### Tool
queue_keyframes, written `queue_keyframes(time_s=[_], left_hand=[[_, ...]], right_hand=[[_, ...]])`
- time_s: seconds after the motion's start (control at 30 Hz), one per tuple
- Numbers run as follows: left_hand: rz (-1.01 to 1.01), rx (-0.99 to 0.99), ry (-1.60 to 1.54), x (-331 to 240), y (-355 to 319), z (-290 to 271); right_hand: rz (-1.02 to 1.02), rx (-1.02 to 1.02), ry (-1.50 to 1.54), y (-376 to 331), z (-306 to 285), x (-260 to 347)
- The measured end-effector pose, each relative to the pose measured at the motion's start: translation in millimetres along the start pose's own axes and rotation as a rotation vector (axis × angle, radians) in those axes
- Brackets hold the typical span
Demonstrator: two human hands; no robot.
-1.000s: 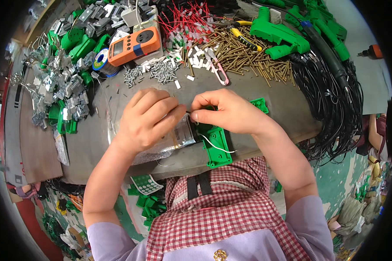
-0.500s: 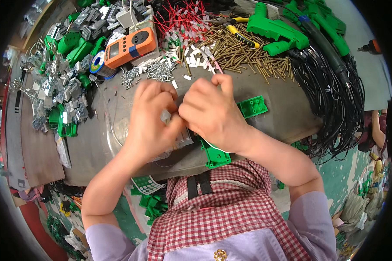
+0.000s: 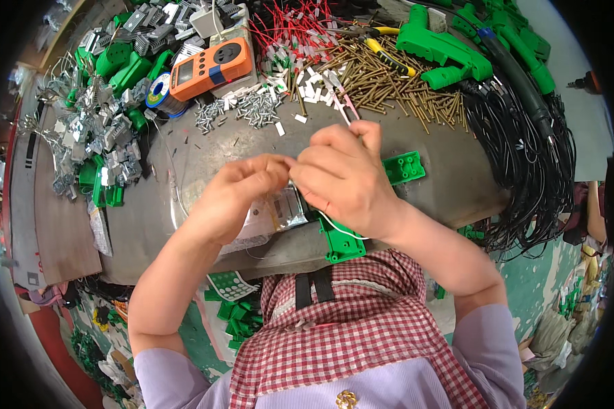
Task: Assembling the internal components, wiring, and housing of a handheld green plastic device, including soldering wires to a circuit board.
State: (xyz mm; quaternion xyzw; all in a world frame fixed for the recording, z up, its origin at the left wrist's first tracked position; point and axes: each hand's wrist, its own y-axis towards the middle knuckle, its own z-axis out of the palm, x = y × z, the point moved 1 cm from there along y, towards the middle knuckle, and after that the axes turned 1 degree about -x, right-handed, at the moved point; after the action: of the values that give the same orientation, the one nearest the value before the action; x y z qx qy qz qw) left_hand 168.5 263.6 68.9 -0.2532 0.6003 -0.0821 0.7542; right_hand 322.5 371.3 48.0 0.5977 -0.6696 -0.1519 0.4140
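My left hand (image 3: 244,191) is closed, thumb and forefinger pinched together against the fingertips of my right hand; what it pinches is too small to tell. My right hand (image 3: 344,178) is closed with its fingers curled, and a white wire (image 3: 340,225) trails from beneath it toward my wrist. The wire's end is hidden. Under that wire lies an open green plastic housing half (image 3: 344,245) near the table edge. Another green housing piece (image 3: 404,168) sits right of my right hand. A clear plastic bag (image 3: 256,225) lies beneath my left hand.
Beyond my hands lie tweezers (image 3: 348,105), silver screws (image 3: 242,109), brass pins (image 3: 402,92), red-wired parts (image 3: 297,31) and yellow-handled pliers (image 3: 387,57). An orange meter (image 3: 210,68) and solder spool (image 3: 161,94) stand left; black cables (image 3: 518,150) hang over the right side.
My left hand has turned and flattened, its fingers drawing into a pinch by the right fingertips. The small pale piece that showed in it is no longer visible. The view has shifted slightly.
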Motion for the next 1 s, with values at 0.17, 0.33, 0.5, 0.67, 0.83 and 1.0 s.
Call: queue_keyframes(time_s=[0.17, 0.33, 0.5, 0.67, 0.83, 1.0], left_hand=[[0.928, -0.42, 1.107, -5, -10, 6], [0.839, -0.327, 1.042, 1, -9, 4], [0.792, -0.342, 0.946, 7, -11, 1], [1.446, -0.408, 1.562, -5, -12, 0], [0.689, -0.174, 0.719, -1, -7, 2], [0.341, -0.201, 0.438, 8, -7, -4]], right_hand=[[0.322, 0.067, 0.443, -4, 2, -10], [0.147, 0.073, 0.11, 0, -5, -3], [0.42, 0.207, 0.602, -1, -3, -17], [0.532, 0.326, 0.774, -1, -2, -21], [0.056, 0.037, 0.181, 0, 2, -9], [0.1, 0.016, 0.112, -5, 0, -8]])
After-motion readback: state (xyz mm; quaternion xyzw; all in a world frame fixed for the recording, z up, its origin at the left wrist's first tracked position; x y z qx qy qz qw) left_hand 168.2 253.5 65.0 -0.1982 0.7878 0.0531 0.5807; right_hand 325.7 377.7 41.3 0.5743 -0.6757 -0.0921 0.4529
